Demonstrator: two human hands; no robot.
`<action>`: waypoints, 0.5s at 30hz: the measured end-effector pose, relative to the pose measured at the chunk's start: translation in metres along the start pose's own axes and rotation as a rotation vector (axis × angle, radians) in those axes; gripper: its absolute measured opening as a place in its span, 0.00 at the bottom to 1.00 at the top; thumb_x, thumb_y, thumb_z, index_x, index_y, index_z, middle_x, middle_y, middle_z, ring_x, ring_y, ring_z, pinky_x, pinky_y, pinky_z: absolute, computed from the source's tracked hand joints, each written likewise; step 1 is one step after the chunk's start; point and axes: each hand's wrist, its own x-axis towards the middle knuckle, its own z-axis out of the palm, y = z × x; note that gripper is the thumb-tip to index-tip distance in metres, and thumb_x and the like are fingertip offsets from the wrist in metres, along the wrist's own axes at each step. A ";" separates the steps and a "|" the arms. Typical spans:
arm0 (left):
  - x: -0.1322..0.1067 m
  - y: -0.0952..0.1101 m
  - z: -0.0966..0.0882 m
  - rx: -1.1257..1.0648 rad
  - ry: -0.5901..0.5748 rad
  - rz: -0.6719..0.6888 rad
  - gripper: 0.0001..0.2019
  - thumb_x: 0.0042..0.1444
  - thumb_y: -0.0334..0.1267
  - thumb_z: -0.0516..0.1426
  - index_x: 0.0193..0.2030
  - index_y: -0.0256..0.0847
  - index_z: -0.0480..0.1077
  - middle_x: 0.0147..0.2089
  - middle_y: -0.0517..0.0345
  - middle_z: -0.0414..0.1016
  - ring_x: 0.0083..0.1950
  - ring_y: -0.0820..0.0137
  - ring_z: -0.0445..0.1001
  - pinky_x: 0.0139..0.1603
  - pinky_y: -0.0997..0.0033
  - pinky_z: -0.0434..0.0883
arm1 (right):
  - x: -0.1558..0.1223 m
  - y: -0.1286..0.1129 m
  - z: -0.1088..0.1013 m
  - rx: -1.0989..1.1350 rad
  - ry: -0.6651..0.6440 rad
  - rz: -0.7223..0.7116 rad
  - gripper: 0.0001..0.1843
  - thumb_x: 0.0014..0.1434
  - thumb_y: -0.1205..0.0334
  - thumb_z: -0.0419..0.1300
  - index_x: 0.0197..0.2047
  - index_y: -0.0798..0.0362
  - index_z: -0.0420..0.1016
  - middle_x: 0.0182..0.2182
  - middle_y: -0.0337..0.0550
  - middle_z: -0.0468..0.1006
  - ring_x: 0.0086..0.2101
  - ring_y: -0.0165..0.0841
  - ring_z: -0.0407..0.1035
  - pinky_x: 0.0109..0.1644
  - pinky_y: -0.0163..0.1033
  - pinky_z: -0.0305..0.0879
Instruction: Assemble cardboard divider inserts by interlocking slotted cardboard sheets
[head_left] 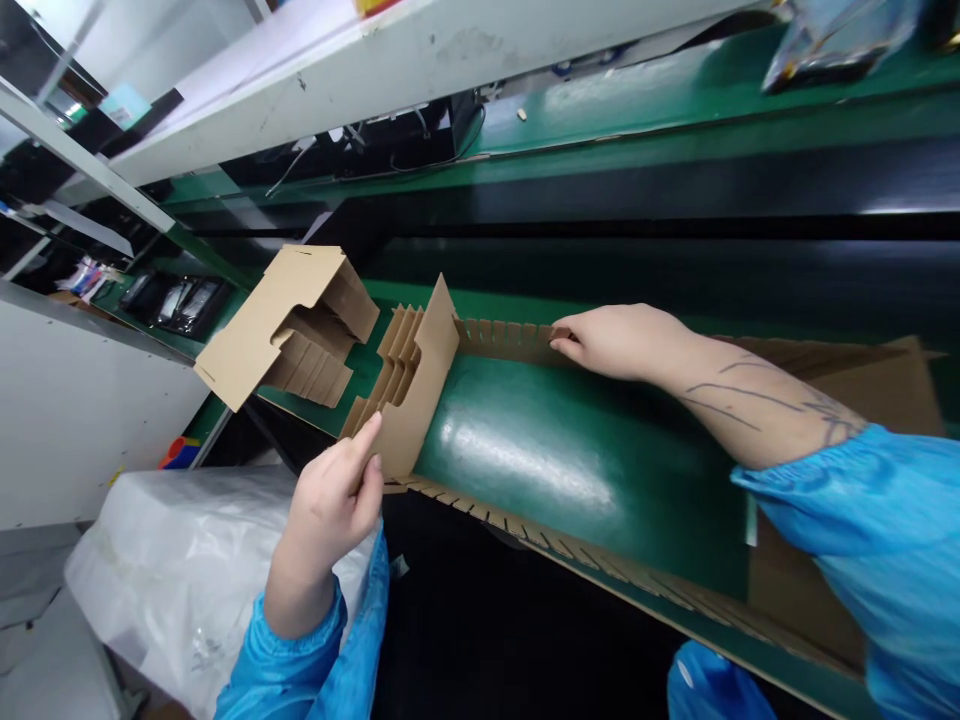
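Pinches far slotted brown cardboard strip [510,340] between thumb and fingers of right hand [626,342], above glossy green tabletop [525,430] — running right from upright notched brown cardboard dividers [431,390]. Extends index finger of left hand [334,490] at dividers' near end — impossible to say whether gripping. Note second notched brown cardboard set [259,315], farther left.

Slotted cardboard strip [506,339] partly behind right forearm [757,402]
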 end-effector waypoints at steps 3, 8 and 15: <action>0.007 -0.001 -0.003 -0.016 -0.012 0.024 0.29 0.75 0.29 0.55 0.81 0.44 0.67 0.32 0.61 0.77 0.29 0.71 0.76 0.35 0.73 0.77 | 0.001 0.001 0.002 0.003 0.008 -0.004 0.23 0.79 0.47 0.49 0.56 0.46 0.84 0.50 0.50 0.86 0.45 0.48 0.79 0.44 0.47 0.69; 0.015 -0.002 0.005 -0.016 -0.135 0.037 0.29 0.77 0.30 0.54 0.82 0.42 0.63 0.42 0.53 0.86 0.37 0.67 0.84 0.40 0.69 0.81 | 0.002 0.002 0.003 0.014 0.025 -0.004 0.24 0.78 0.48 0.50 0.56 0.47 0.84 0.50 0.51 0.85 0.45 0.48 0.79 0.45 0.47 0.70; 0.028 -0.004 0.011 0.001 -0.233 0.007 0.26 0.79 0.32 0.52 0.81 0.41 0.65 0.41 0.55 0.84 0.36 0.68 0.84 0.38 0.71 0.79 | 0.001 0.001 0.002 0.009 0.014 -0.003 0.25 0.79 0.47 0.49 0.59 0.47 0.84 0.52 0.52 0.85 0.46 0.49 0.79 0.47 0.48 0.71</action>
